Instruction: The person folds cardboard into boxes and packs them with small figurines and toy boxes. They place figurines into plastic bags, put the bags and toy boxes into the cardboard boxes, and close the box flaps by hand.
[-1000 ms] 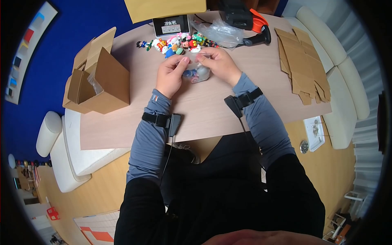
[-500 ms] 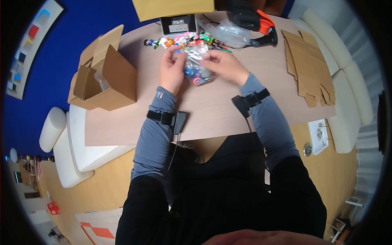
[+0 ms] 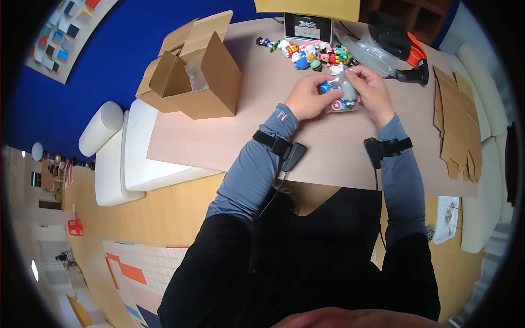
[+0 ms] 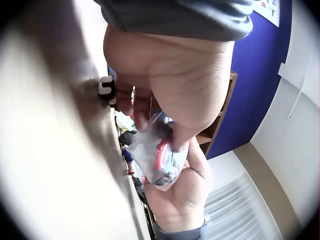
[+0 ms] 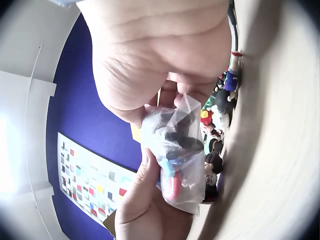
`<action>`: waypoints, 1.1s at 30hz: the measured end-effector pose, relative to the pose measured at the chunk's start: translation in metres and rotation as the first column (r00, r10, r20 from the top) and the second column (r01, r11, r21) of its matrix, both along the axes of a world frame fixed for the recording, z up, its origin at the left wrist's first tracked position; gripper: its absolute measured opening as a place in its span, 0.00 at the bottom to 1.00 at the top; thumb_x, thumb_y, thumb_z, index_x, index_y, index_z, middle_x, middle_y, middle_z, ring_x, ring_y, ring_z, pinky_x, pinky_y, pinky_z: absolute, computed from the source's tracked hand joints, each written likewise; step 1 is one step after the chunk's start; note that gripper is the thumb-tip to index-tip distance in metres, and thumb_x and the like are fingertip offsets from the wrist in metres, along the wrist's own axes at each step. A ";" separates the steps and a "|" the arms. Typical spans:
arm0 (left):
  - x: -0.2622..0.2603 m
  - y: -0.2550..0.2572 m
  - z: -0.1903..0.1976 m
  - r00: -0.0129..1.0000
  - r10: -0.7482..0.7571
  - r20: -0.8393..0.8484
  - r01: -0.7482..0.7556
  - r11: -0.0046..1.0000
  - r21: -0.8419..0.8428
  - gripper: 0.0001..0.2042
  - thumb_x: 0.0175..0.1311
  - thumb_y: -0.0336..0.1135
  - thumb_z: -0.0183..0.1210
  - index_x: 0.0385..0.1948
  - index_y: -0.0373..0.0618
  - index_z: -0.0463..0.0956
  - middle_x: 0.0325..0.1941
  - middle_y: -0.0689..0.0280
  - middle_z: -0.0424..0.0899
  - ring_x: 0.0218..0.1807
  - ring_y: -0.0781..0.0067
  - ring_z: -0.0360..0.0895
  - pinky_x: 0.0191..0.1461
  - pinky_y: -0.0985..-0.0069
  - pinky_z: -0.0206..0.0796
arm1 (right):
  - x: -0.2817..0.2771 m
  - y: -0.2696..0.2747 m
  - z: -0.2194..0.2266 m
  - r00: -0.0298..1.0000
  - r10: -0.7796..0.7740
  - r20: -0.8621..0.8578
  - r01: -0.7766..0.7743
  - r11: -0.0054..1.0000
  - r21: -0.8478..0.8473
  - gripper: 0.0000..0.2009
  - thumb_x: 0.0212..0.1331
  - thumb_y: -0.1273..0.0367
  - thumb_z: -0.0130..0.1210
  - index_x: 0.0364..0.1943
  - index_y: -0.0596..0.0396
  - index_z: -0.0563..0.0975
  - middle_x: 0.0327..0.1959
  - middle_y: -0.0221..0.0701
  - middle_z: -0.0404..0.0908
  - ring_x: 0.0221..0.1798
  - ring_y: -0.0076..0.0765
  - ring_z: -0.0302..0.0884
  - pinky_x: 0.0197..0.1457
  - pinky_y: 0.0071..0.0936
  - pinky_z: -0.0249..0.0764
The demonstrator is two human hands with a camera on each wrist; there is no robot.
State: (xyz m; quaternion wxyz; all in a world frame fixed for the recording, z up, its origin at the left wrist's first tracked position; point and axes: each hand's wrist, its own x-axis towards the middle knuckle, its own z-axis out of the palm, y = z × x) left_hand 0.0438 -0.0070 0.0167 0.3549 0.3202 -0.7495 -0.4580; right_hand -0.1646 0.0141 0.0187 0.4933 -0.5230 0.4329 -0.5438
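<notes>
A small clear plastic bag (image 3: 350,94) is held between both hands over the table. Inside it are a round red, white and blue star shield (image 3: 338,105) and grey and blue toy parts. My left hand (image 3: 309,98) grips the bag's left side, thumb across the front. The right hand (image 3: 374,92) pinches the bag near its upper right side. In the right wrist view the crinkled bag (image 5: 187,165) shows a grey-black piece above a red and blue one. Just beyond the hands lies a pile of small colourful toy figures (image 3: 328,56).
An opened cardboard box (image 3: 221,82) with clear plastic inside stands on the left of the table. Flattened cardboard (image 3: 456,126) lies at the right edge. Behind the figures are a small screen (image 3: 308,28), loose clear plastic (image 3: 376,56) and a black and orange device (image 3: 418,52).
The head view has turned left, so everything appears farther right. Both hands have kept hold of the bag; the left thumb now lies across its front and the shield shows face-on.
</notes>
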 end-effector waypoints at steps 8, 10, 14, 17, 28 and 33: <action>0.000 -0.016 -0.014 0.911 0.213 -0.352 -0.145 0.967 0.211 0.10 0.73 0.38 0.62 0.43 0.41 0.81 0.32 0.71 0.83 0.33 0.85 0.75 0.37 0.80 0.70 | -0.015 -0.022 -0.022 0.926 -0.370 -0.072 0.347 0.911 -0.223 0.12 0.70 0.62 0.60 0.40 0.59 0.83 0.29 0.22 0.81 0.32 0.15 0.73 0.34 0.20 0.71; 0.001 -0.019 -0.012 0.873 0.250 -0.419 -0.185 0.964 0.191 0.10 0.74 0.38 0.61 0.43 0.40 0.80 0.32 0.71 0.83 0.33 0.85 0.75 0.37 0.82 0.69 | -0.018 -0.023 -0.024 0.896 -0.431 -0.106 0.404 0.891 -0.209 0.12 0.68 0.64 0.61 0.39 0.60 0.83 0.29 0.24 0.82 0.32 0.17 0.75 0.36 0.20 0.72; 0.010 -0.020 -0.008 0.728 0.367 -0.579 -0.354 0.925 0.140 0.10 0.76 0.37 0.59 0.42 0.39 0.79 0.33 0.71 0.81 0.34 0.86 0.74 0.36 0.83 0.68 | -0.028 -0.030 -0.037 0.855 -0.473 -0.211 0.430 0.876 -0.219 0.10 0.63 0.66 0.62 0.39 0.62 0.82 0.30 0.31 0.84 0.33 0.24 0.78 0.39 0.23 0.75; 0.033 -0.012 -0.003 0.674 0.341 -0.655 -0.438 0.899 0.017 0.09 0.77 0.36 0.57 0.41 0.40 0.78 0.34 0.71 0.81 0.34 0.86 0.74 0.36 0.84 0.67 | -0.032 -0.029 -0.041 0.799 -0.484 -0.355 0.410 0.872 -0.268 0.12 0.58 0.65 0.63 0.40 0.58 0.83 0.42 0.39 0.83 0.43 0.38 0.82 0.50 0.31 0.77; 0.228 0.028 0.086 0.487 0.635 -0.599 -0.870 0.411 -0.272 0.11 0.78 0.38 0.55 0.41 0.38 0.76 0.36 0.67 0.80 0.34 0.81 0.77 0.34 0.82 0.71 | -0.023 -0.018 -0.038 0.634 -0.430 -0.642 0.309 0.903 -0.300 0.15 0.54 0.61 0.64 0.45 0.48 0.85 0.51 0.44 0.80 0.55 0.52 0.78 0.62 0.39 0.74; 0.300 -0.032 0.084 0.418 0.876 -0.243 -0.821 0.249 -0.513 0.14 0.71 0.41 0.61 0.35 0.35 0.81 0.31 0.65 0.84 0.32 0.79 0.79 0.38 0.77 0.73 | -0.024 -0.020 -0.040 0.649 -0.420 -0.635 0.279 0.907 -0.315 0.15 0.53 0.62 0.64 0.45 0.50 0.85 0.52 0.45 0.80 0.56 0.53 0.79 0.62 0.41 0.75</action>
